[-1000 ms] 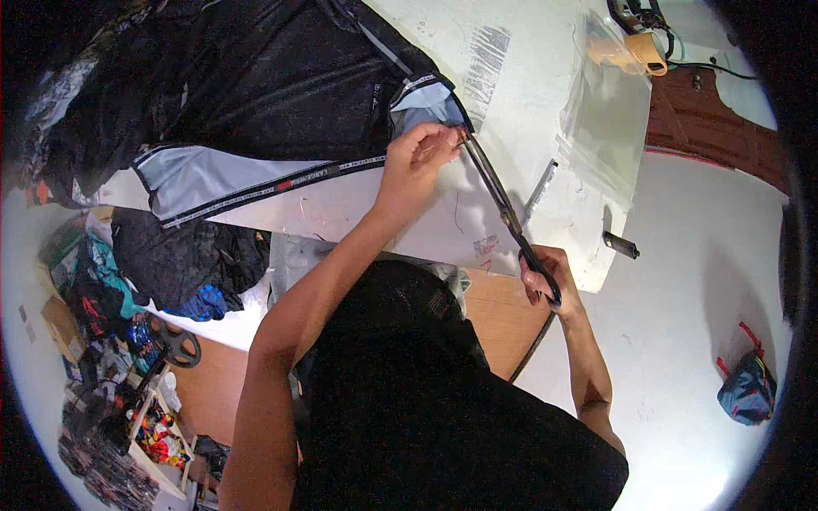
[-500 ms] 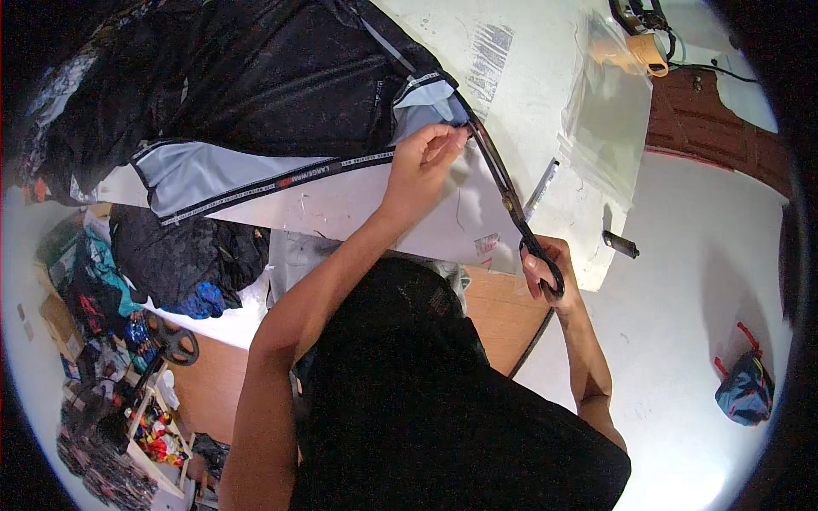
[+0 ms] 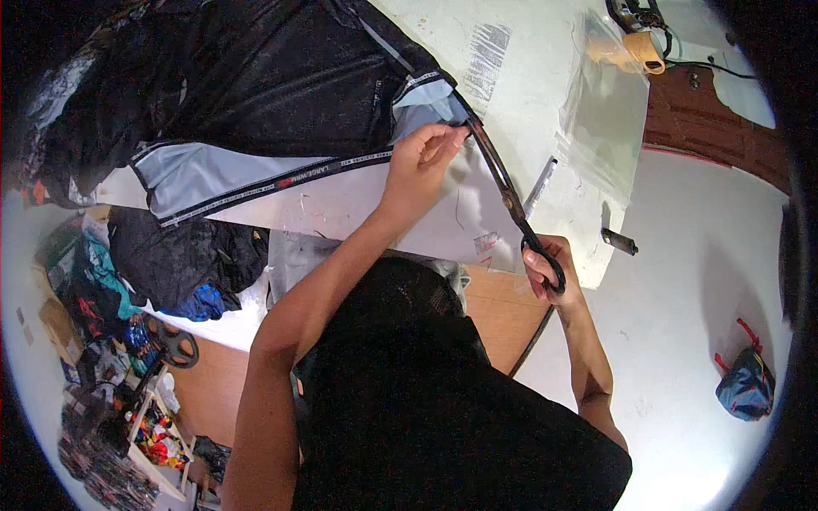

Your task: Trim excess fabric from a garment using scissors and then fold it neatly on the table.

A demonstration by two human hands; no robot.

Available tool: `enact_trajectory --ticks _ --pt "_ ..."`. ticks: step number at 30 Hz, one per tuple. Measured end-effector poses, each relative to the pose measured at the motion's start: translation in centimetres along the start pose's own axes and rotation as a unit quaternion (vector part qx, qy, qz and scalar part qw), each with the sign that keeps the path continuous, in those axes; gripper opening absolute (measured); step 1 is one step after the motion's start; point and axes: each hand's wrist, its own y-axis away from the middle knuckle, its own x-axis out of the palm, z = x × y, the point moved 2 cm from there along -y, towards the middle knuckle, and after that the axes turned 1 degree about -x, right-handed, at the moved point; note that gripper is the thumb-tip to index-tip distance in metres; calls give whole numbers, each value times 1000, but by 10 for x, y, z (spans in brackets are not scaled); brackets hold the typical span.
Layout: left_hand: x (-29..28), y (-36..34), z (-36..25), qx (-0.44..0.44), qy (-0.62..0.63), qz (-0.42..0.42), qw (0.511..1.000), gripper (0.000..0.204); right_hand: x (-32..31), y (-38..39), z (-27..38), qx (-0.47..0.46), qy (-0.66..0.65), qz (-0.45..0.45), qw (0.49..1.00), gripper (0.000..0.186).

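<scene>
Cutting black/grey fabric [image 3: 256, 111] w/ long scissors [image 3: 511, 200].

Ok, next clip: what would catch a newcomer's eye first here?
Most likely the long dark scissors in the right hand, their blades reaching up to the edge of the black cloth spread over the white table. The left hand pinches the cloth's grey corner just where the blade tips meet it. A clear plastic sheet lies further right on the table.
</scene>
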Motion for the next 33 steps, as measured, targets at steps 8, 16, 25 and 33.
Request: enact_trajectory --ticks 8,16,25,33 --pt "1 0 -1 27 -4 0 1000 18 1 1 2 11 22 -16 1000 33" --pt "0 1 -3 4 -13 -1 1000 16 -2 2 -2 -1 33 -23 999 32" --pt "0 -1 1 -14 7 -14 1000 16 -4 0 -4 -22 89 -31 995 32" --pt "-3 -1 3 -2 3 -23 1000 15 -4 -6 -9 -53 197 -56 977 37"
